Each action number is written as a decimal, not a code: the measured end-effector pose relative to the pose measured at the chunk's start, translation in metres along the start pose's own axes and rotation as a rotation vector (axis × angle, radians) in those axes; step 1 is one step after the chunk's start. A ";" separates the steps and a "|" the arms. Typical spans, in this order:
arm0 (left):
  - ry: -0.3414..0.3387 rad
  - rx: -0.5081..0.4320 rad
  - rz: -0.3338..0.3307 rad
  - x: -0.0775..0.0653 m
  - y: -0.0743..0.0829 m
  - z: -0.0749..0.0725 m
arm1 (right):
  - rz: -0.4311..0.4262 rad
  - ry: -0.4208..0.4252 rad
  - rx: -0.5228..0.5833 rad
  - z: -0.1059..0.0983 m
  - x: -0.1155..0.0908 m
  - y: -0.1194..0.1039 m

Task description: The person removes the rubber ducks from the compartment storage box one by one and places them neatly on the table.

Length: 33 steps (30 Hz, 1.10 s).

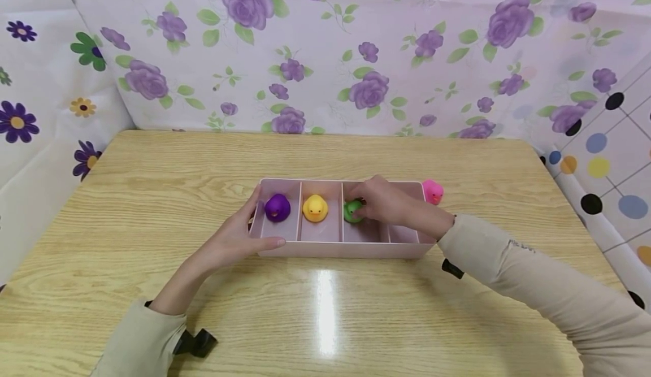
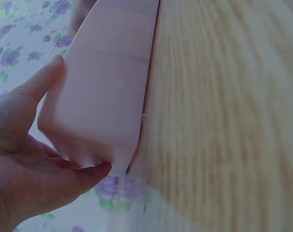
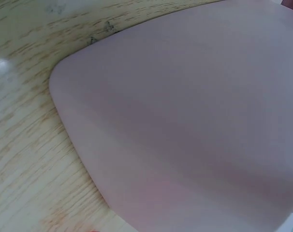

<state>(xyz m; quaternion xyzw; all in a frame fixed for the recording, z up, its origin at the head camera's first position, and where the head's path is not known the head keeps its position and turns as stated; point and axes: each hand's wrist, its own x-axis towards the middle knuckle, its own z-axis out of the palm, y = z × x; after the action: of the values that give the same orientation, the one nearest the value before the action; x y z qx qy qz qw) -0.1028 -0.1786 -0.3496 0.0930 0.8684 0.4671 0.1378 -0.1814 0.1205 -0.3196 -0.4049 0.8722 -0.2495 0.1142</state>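
Note:
A pale pink divided box stands on the wooden table. My left hand grips its left end, thumb along the front side and fingers round the end wall; the left wrist view shows this hand against the box. A purple rubber duck sits in the leftmost compartment and a yellow rubber duck in the one beside it. My right hand reaches into the third compartment and pinches a green rubber duck, partly hidden by the fingers. In the right wrist view, the box wall fills most of the frame.
A pink rubber duck is just outside the box's right end, towards the back. The right forearm passes over the rightmost compartment and hides part of it. Flowered cloth hangs behind the table, with dotted cloth on the right.

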 end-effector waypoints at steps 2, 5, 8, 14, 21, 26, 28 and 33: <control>0.000 -0.001 -0.001 0.000 0.000 0.000 | -0.005 0.004 0.002 0.000 0.000 0.000; -0.001 -0.003 0.002 0.000 0.001 0.000 | -0.009 0.004 0.005 0.001 0.000 0.001; -0.002 -0.005 0.003 0.000 0.000 0.000 | -0.021 -0.001 0.008 0.001 0.000 0.003; -0.003 -0.007 0.005 0.000 0.000 0.000 | -0.027 -0.010 0.031 0.000 0.000 0.002; -0.004 -0.005 -0.001 0.001 -0.001 0.000 | -0.008 -0.003 0.035 -0.003 -0.001 0.003; 0.005 0.002 0.005 0.001 -0.002 0.001 | 0.000 0.007 0.046 -0.004 -0.002 0.003; 0.007 0.008 0.007 0.001 -0.003 0.001 | 0.013 0.011 0.059 -0.004 -0.003 0.002; 0.008 0.010 0.015 0.001 -0.002 0.001 | 0.030 0.035 0.077 -0.003 -0.006 0.002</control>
<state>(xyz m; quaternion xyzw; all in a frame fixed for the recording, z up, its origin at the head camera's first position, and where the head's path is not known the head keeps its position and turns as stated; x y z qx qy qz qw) -0.1034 -0.1781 -0.3521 0.0983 0.8706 0.4641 0.1306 -0.1801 0.1272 -0.3182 -0.3828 0.8698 -0.2879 0.1182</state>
